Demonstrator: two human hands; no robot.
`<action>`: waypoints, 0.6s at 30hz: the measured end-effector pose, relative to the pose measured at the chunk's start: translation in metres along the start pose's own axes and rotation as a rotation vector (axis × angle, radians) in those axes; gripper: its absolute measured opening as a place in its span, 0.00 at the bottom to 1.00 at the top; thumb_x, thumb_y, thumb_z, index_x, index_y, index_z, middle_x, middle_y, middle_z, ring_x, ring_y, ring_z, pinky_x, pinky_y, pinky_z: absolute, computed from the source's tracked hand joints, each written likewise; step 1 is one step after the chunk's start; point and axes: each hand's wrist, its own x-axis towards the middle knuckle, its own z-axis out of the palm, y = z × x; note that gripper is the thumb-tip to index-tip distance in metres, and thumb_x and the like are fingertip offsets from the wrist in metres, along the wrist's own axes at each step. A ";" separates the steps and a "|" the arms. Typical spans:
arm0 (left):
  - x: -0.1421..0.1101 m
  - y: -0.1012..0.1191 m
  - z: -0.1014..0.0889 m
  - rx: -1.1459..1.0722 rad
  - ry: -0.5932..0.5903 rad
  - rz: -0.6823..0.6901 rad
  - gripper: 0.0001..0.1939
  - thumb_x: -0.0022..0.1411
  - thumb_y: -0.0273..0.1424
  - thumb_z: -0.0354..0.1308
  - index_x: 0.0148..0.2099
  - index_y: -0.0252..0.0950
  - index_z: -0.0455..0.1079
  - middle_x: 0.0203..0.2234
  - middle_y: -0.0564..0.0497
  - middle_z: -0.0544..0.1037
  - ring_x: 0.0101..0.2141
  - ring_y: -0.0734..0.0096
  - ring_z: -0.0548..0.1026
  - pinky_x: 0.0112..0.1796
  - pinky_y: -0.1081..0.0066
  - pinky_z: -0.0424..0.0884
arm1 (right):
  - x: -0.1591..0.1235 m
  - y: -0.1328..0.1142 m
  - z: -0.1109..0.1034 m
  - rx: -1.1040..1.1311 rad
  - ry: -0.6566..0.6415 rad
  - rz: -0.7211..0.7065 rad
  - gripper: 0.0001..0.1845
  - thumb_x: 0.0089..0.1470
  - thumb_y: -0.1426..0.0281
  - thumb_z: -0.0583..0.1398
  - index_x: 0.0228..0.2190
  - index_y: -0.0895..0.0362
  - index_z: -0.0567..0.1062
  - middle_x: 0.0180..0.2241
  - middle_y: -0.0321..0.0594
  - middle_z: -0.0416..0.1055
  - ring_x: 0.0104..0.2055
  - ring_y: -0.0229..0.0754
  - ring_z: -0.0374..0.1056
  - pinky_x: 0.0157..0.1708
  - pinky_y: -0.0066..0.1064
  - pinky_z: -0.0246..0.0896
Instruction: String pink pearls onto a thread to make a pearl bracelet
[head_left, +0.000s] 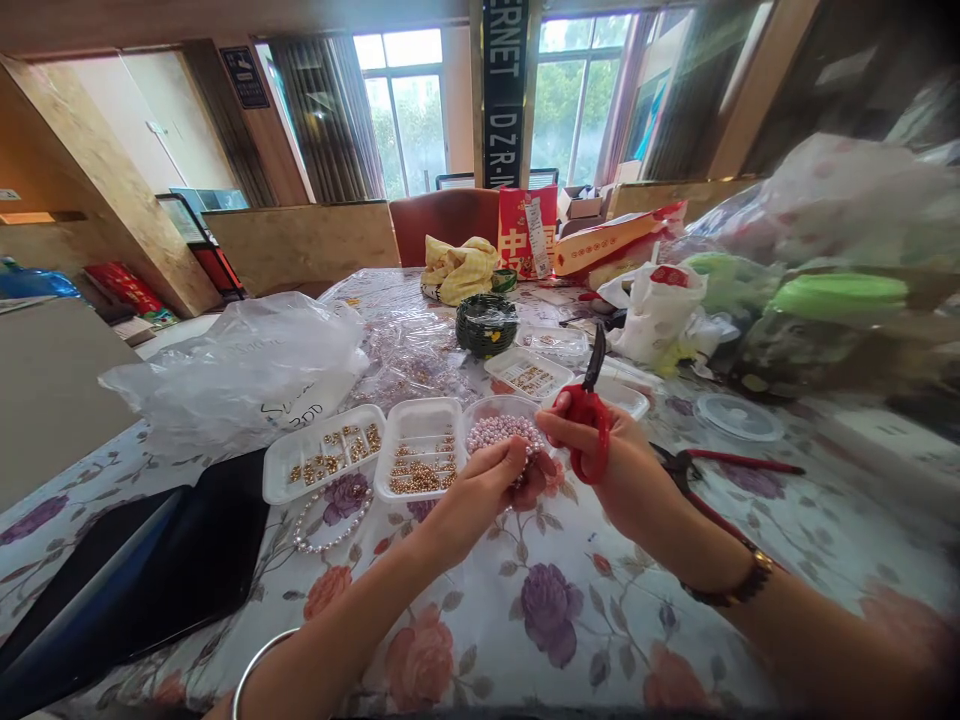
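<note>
Red-handled scissors are gripped in my right hand, their dark blades pointing up. Close by on the left, my left hand is closed with thumb and fingers pinched together. What it holds is mostly hidden, though small pale beads seem to show at the fingers. Just beyond that hand stands a round tub of pink pearl beads. Two white trays of gold beads sit to its left. A pearl bracelet lies on the flowered tablecloth in front of them.
Red-handled pliers lie at the right, near a clear lid. Farther back are a coil of dark green wire and another bead tray. Plastic bags and a black folder-like object occupy the left; a green-lidded jar stands right.
</note>
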 end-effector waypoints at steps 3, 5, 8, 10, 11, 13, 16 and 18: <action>-0.001 0.000 0.000 -0.012 -0.006 0.004 0.19 0.61 0.43 0.48 0.29 0.32 0.66 0.19 0.55 0.59 0.22 0.78 0.54 0.26 0.72 0.50 | 0.001 0.000 0.000 -0.010 -0.009 0.002 0.13 0.38 0.66 0.67 0.22 0.55 0.68 0.22 0.29 0.61 0.22 0.31 0.55 0.21 0.25 0.53; -0.001 0.001 0.000 -0.021 -0.001 0.004 0.18 0.61 0.42 0.48 0.29 0.32 0.65 0.19 0.55 0.60 0.22 0.78 0.55 0.26 0.72 0.51 | 0.001 0.000 -0.001 -0.034 -0.011 0.002 0.13 0.39 0.65 0.67 0.22 0.55 0.68 0.22 0.29 0.61 0.22 0.31 0.55 0.21 0.26 0.53; -0.003 0.003 0.001 -0.026 0.025 0.000 0.17 0.61 0.41 0.49 0.29 0.32 0.64 0.19 0.55 0.60 0.22 0.78 0.56 0.27 0.72 0.51 | 0.001 -0.002 -0.002 -0.060 0.004 -0.005 0.13 0.39 0.65 0.67 0.23 0.55 0.68 0.21 0.29 0.61 0.22 0.31 0.55 0.22 0.25 0.52; -0.003 0.004 0.002 -0.026 0.039 0.009 0.17 0.61 0.42 0.49 0.28 0.33 0.63 0.19 0.55 0.60 0.22 0.78 0.56 0.27 0.72 0.52 | 0.002 -0.003 -0.002 -0.067 0.014 -0.013 0.13 0.38 0.65 0.67 0.23 0.55 0.68 0.21 0.29 0.61 0.23 0.31 0.55 0.23 0.25 0.52; -0.003 0.004 0.002 -0.027 0.044 0.015 0.17 0.61 0.42 0.49 0.28 0.33 0.62 0.18 0.56 0.60 0.22 0.78 0.56 0.27 0.72 0.51 | 0.002 -0.003 -0.003 -0.073 0.016 -0.013 0.13 0.38 0.65 0.67 0.23 0.56 0.68 0.21 0.29 0.61 0.23 0.31 0.55 0.23 0.25 0.51; -0.003 0.004 0.002 -0.034 0.056 0.023 0.17 0.60 0.43 0.50 0.28 0.33 0.61 0.18 0.56 0.60 0.22 0.79 0.55 0.26 0.72 0.51 | 0.003 -0.003 -0.003 -0.088 0.020 -0.009 0.13 0.37 0.65 0.67 0.23 0.56 0.69 0.21 0.29 0.61 0.22 0.30 0.54 0.22 0.25 0.50; -0.002 0.003 0.001 -0.037 0.078 0.033 0.17 0.60 0.42 0.50 0.27 0.33 0.61 0.19 0.56 0.60 0.22 0.79 0.56 0.27 0.72 0.51 | 0.002 -0.003 -0.004 -0.108 0.020 -0.005 0.13 0.37 0.64 0.67 0.24 0.56 0.69 0.21 0.29 0.62 0.21 0.30 0.53 0.20 0.25 0.48; -0.002 0.001 0.000 -0.036 0.083 0.043 0.17 0.60 0.42 0.50 0.27 0.33 0.61 0.19 0.56 0.60 0.22 0.79 0.56 0.26 0.73 0.51 | 0.002 -0.004 -0.003 -0.125 0.012 -0.019 0.13 0.38 0.64 0.67 0.24 0.56 0.69 0.22 0.30 0.63 0.22 0.31 0.54 0.20 0.25 0.49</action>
